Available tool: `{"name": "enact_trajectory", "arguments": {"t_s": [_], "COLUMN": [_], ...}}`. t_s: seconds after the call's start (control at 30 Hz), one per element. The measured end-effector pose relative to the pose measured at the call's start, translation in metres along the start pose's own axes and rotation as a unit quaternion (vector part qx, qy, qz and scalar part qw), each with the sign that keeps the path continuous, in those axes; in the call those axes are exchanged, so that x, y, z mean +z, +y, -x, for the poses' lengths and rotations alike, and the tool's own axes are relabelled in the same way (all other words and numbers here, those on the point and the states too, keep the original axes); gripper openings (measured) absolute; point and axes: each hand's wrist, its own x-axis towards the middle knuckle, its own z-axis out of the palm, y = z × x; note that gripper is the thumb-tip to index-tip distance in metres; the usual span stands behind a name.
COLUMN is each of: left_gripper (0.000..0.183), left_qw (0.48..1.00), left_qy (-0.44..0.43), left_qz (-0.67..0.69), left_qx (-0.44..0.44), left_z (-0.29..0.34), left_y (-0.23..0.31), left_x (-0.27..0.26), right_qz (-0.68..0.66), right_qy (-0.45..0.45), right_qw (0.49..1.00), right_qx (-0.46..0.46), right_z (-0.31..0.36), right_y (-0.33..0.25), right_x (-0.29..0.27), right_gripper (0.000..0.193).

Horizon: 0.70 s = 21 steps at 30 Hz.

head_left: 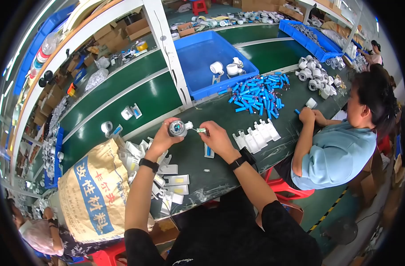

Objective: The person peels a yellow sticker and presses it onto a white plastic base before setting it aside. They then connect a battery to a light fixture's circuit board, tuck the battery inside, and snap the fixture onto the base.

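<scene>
My left hand is closed around a round white-and-grey housing with a dark circular face and a short neck pointing right. My right hand pinches a small green circuit board just right of that neck; any wire between the two is too fine to make out. Under my right hand lies a white flat part with a blue strip. A tiny pale piece rests on the dark green table in front of me. White plastic covers are heaped beside my left forearm.
A paper sack stands at left. Right of my hands are lined-up white holders and piled blue cylindrical cells. Beyond are a blue tray, a metal post and a green conveyor. A co-worker sits at right.
</scene>
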Motion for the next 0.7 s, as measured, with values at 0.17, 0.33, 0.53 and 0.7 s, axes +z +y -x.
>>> {"name": "enact_trajectory", "arguments": {"t_s": [0.17,0.33,0.53,0.7], "left_gripper": [0.067,0.073,0.043,0.033], "left_qw": [0.999,0.990,0.934,0.876], "left_qy": [-0.015,-0.027,0.162,0.134], "left_qz": [-0.052,-0.140,-0.319,-0.450], "left_qx": [0.002,0.007,-0.027,-0.109], "left_z": [-0.012,-0.016,-0.014,-0.003], "left_y": [-0.026,-0.043,-0.049,-0.055], "left_x": [0.007,0.012,-0.073,-0.071], "right_qz": [0.067,0.083,0.051,0.059], "right_qy": [-0.048,-0.069,-0.080,-0.079], "right_qw": [0.997,0.994,0.993,0.990], "right_qx": [0.009,0.027,0.071,0.098], "right_z": [0.000,0.008,0.019,0.025], "right_y": [0.009,0.026,0.034,0.032], "right_x": [-0.002,0.008,0.016,0.018], "right_gripper": [0.018,0.017,0.015,0.017]}}
